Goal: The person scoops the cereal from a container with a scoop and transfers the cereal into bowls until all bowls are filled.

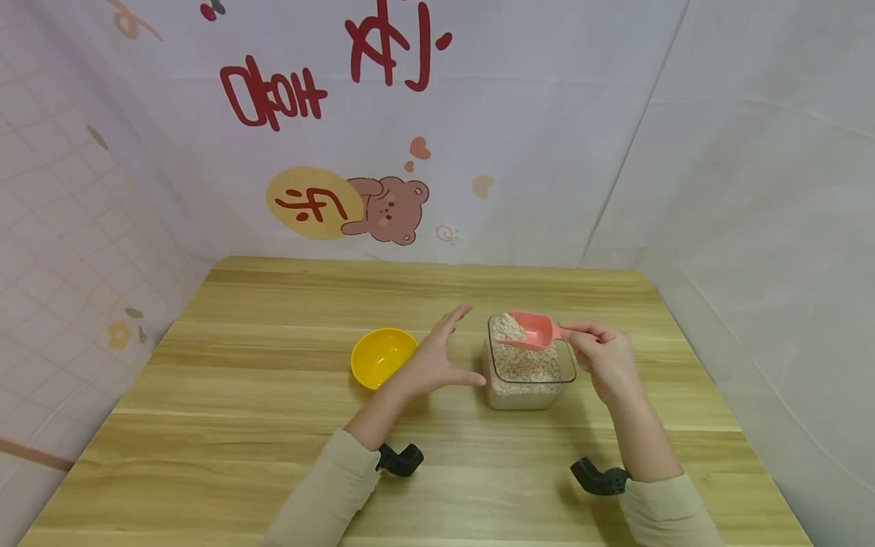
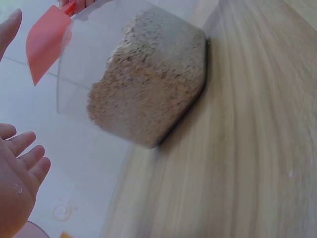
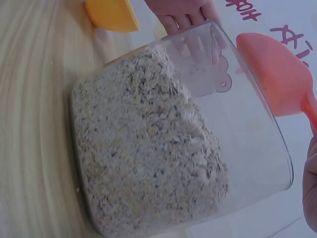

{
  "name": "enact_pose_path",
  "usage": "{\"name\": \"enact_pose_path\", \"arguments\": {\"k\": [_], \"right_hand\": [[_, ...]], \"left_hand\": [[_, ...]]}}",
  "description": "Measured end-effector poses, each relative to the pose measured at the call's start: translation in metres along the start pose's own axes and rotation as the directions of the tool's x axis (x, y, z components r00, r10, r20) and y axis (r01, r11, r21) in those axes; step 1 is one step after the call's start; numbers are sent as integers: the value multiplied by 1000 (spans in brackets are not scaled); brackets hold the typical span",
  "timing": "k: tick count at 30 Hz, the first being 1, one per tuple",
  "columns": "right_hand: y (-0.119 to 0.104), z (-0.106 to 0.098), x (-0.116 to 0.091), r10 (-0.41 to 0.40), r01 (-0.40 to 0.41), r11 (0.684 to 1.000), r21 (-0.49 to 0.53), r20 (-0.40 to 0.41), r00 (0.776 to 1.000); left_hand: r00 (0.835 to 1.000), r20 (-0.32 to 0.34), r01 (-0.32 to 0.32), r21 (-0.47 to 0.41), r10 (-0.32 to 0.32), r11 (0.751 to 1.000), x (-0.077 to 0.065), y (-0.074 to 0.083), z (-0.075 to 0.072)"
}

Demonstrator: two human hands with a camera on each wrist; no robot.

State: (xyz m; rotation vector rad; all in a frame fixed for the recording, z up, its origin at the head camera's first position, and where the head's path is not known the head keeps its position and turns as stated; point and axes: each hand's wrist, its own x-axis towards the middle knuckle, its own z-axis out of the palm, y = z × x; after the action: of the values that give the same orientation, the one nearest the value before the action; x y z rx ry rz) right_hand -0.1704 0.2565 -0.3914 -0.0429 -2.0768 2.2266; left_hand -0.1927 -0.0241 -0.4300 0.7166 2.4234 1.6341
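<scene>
My right hand point(image 1: 607, 362) grips the handle of a pink scoop point(image 1: 536, 331), which carries a heap of oat flakes point(image 1: 507, 328) above a clear square container point(image 1: 526, 395). More flakes partly fill that container, as the right wrist view shows through its wall point(image 3: 247, 163). Just left of the container, my left hand point(image 1: 434, 365) is spread with thumb and fingers apart, holding nothing. In the left wrist view the left palm point(image 2: 17, 183) faces the container with a gap between. A yellow bowl point(image 1: 383, 357) stands behind the left forearm, partly covered by it.
The wood-grain table point(image 1: 239, 425) reaches back to a white printed curtain point(image 1: 519, 137) with a bear and red characters. Side curtains hang at left and right. Black wrist mounts point(image 1: 402, 460) sit on both forearms, low over the tabletop.
</scene>
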Motion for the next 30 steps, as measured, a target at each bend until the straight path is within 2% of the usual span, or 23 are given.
{"name": "enact_pose_path", "arguments": {"k": [7, 15, 21, 30], "right_hand": [[-6, 13, -3, -22, 22, 999, 30, 20, 1000], [-7, 29, -3, -49, 45, 995, 93, 42, 998], [-6, 44, -2, -47, 44, 996, 83, 36, 998], [-3, 70, -3, -15, 10, 996, 84, 67, 998]], "left_hand": [[999, -40, 7, 54, -5, 999, -13, 4, -16], [997, -75, 34, 85, -28, 996, -25, -1, -33], [995, -99, 46, 106, -36, 993, -35, -5, -50], [984, -166, 79, 80, -65, 994, -51, -18, -74]]}}
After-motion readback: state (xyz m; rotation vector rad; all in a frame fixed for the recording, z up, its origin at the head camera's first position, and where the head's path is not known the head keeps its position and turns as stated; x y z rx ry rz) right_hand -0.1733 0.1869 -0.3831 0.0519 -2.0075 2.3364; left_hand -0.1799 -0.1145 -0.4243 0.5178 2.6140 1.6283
